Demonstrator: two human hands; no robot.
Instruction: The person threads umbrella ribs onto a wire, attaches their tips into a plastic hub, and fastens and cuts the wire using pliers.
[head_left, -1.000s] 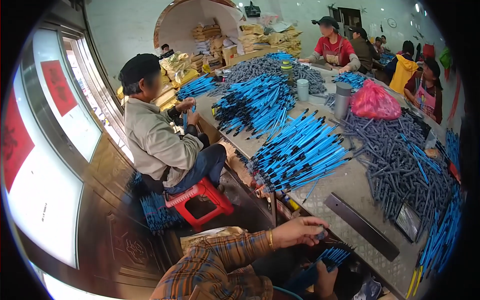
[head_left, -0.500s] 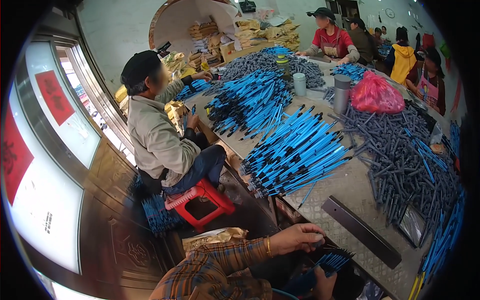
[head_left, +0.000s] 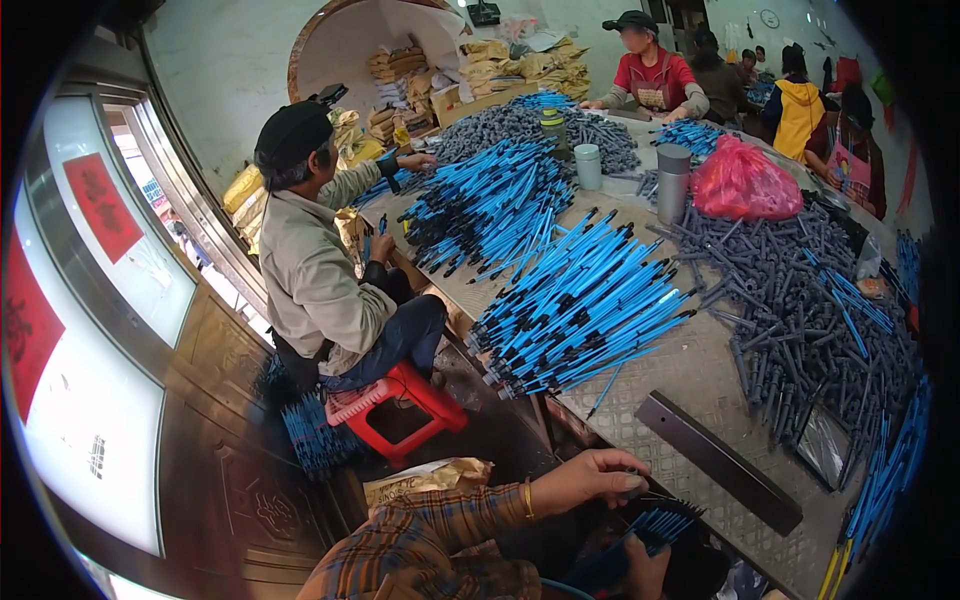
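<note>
Near the table's front edge, my left hand [head_left: 590, 480] is closed in a pinch. A small dark grey piece [head_left: 630, 489] shows at its fingertips; its exact kind is hard to make out. Just below, my right hand [head_left: 645, 570] is wrapped round a bundle of thin blue rods [head_left: 668, 522] with dark tips fanned upward, close beneath the left fingertips. The bundle's lower part is in shadow. On the table ahead lies a large pile of blue rods with black fittings [head_left: 585, 310].
A dark metal bar [head_left: 718, 460] lies on the table [head_left: 650, 370] near me. Grey plastic parts [head_left: 800, 330] heap at the right, beside a pink bag [head_left: 745, 180] and a grey flask [head_left: 672, 185]. A co-worker [head_left: 330, 260] sits left on a red stool [head_left: 400, 405]; others work farther back.
The view has shifted slightly. My left hand stays pinched close above the bundle, and my right hand keeps its hold. The seated co-worker's head has turned toward the table.
</note>
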